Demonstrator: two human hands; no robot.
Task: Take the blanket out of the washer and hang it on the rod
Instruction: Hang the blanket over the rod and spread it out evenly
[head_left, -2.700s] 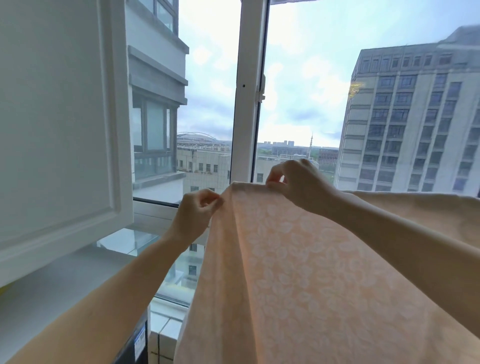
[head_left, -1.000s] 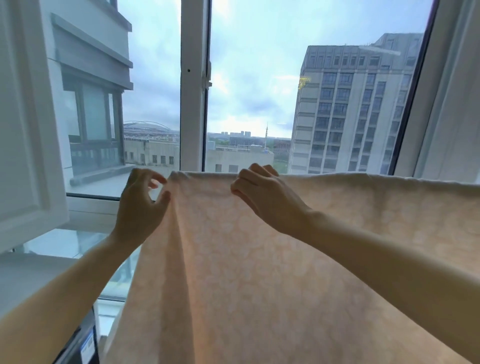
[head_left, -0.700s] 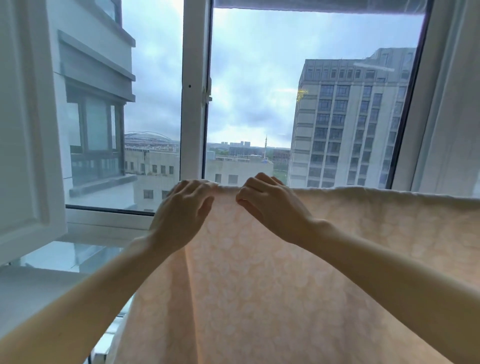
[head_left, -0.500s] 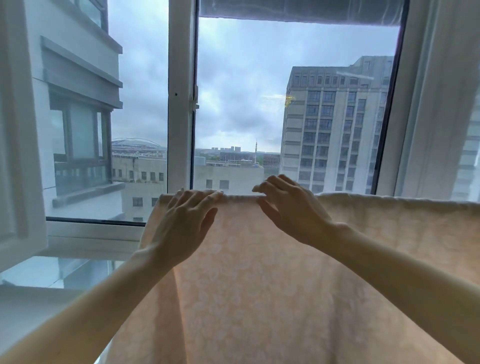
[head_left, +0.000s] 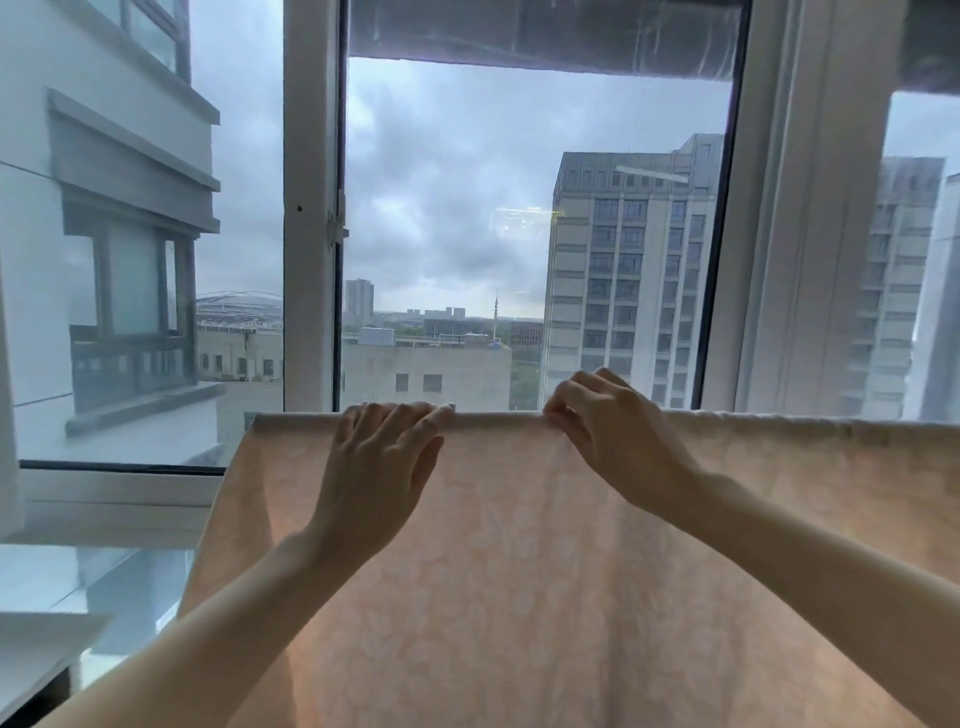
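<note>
Window (head_left: 310, 208) behind; pink blanket (head_left: 519, 571) hangs. Left hand (head_left: 379, 467) fingers (head_left: 428, 422) straight on top edge; right hand (head_left: 618, 436) pinches edge.

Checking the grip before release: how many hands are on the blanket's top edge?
2. The left hand rests flat on the blanket left of centre; the right hand pinches its edge.

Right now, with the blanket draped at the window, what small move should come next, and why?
Probably sweep the left hand leftward along the top edge while the right hand pinches it: the blanket already hangs, but faint creases fan below the hands.
</note>
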